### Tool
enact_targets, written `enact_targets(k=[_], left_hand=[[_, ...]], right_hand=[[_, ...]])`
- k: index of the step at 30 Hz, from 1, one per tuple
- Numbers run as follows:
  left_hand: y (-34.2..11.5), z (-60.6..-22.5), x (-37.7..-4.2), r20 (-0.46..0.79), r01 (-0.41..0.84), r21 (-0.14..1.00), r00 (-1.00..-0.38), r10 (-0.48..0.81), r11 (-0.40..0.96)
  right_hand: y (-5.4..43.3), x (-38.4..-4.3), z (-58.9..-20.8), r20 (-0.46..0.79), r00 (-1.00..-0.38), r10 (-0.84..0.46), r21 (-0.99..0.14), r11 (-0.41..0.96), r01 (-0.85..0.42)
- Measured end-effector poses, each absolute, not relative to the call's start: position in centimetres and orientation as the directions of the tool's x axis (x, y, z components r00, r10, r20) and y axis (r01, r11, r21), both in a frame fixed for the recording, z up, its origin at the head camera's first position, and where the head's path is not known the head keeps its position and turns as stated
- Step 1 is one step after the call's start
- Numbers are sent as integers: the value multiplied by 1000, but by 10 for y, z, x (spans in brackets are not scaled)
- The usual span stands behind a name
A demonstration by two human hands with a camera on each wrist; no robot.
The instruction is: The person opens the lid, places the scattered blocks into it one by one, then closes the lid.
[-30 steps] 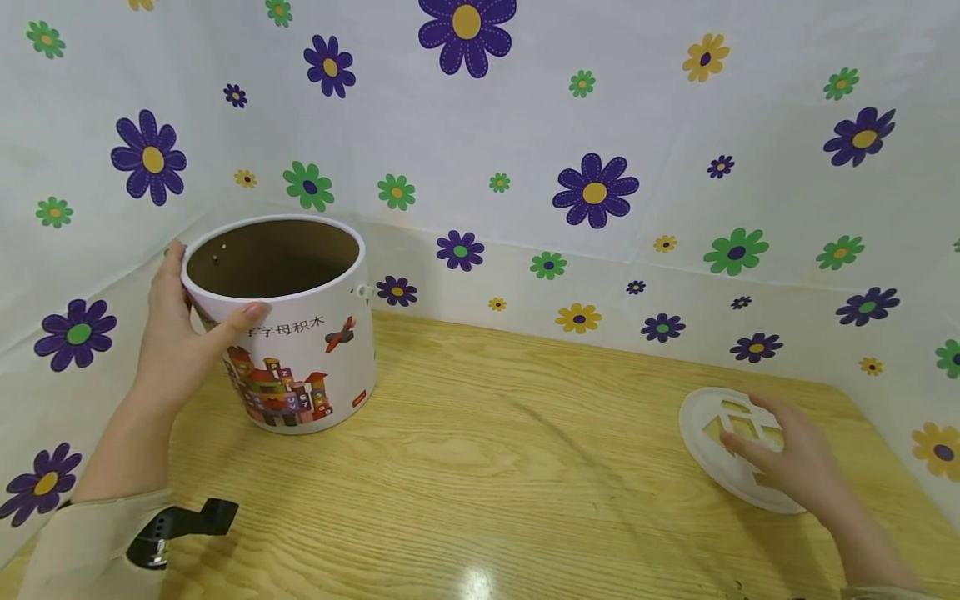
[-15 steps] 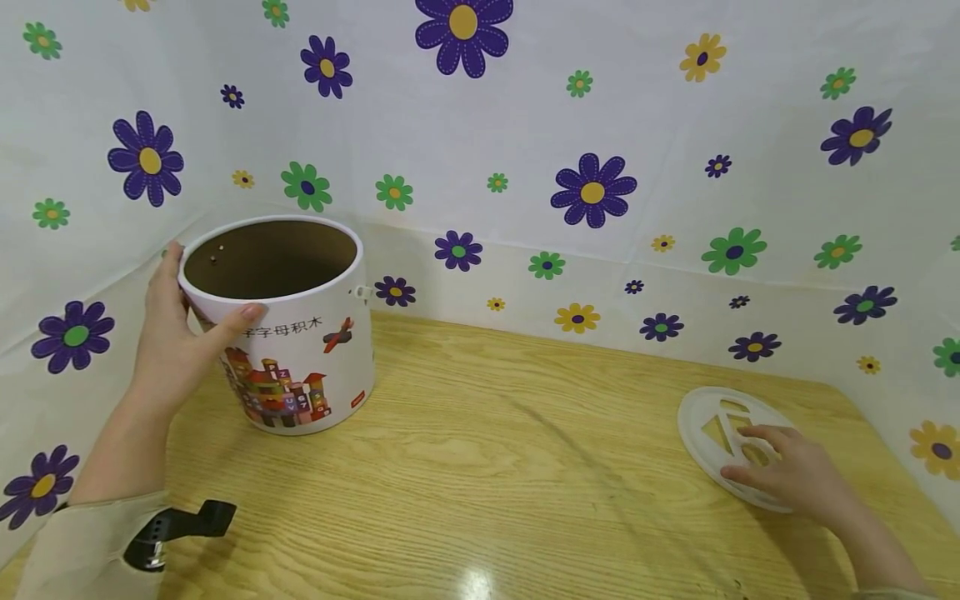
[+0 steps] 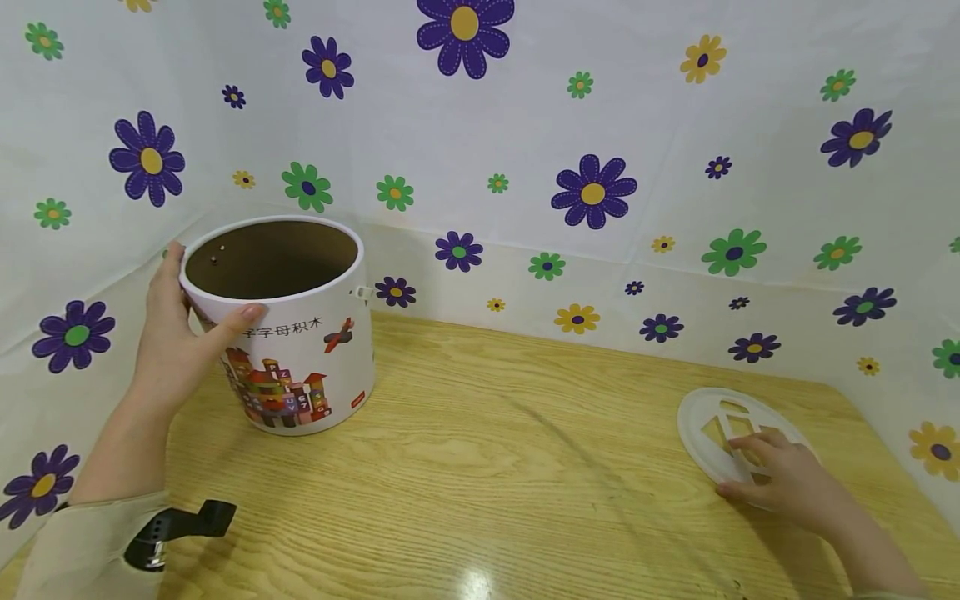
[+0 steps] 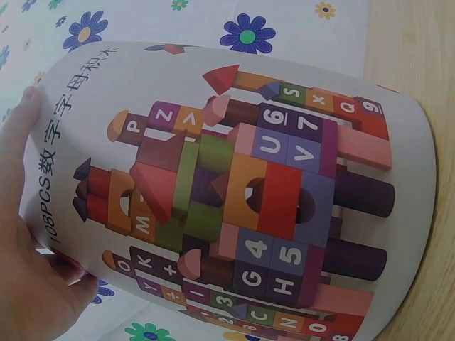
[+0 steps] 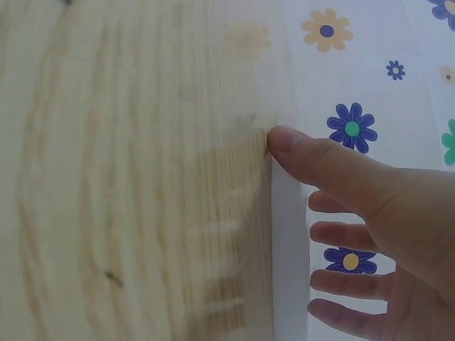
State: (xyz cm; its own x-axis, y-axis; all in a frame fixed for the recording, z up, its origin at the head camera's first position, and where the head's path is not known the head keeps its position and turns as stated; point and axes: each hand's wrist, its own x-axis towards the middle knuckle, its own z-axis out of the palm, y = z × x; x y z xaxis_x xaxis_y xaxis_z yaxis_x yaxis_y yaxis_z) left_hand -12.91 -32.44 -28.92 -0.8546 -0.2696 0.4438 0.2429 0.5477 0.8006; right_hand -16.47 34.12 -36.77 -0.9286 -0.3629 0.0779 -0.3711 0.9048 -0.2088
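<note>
On the table's left stands a white cylindrical block bucket (image 3: 330, 358), upright and without a lid on it; the dark inside shows. Letter and number blocks are printed on its side, seen close in the left wrist view. My left hand (image 3: 168, 337) grips the bucket near the rim, thumb across the front, fingers round the left side. At far right a round white shape-sorter lid (image 3: 701, 417) with cut-out shapes lies flat. My right hand (image 3: 795, 479) is over its near part, fingers loosely bent, thumb tip (image 5: 284, 138) right at the lid's near edge.
The pale wood-grain table (image 3: 480, 467) stretches between bucket and lid. White cloth (image 3: 480, 125) printed with flowers stands along the back and sides, close behind the bucket. A small white fitting (image 3: 363, 292) sticks out from the bucket's right side.
My right hand has drawn back toward me over the lid, its thumb going from the cut-outs to the near edge. Bucket, lid and left hand look unmoved.
</note>
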Motion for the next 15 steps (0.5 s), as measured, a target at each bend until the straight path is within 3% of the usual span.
enact_targets(k=[6, 15], left_hand=[[-324, -290, -129, 446, 243, 799, -853, -271, 550], [-325, -289, -128, 438, 237, 803, -857, -271, 546]], right_hand=[[333, -162, -365, 65, -924, -378, -195, 903, -383], [327, -158, -365, 182, -867, -463, -53, 876, -479]])
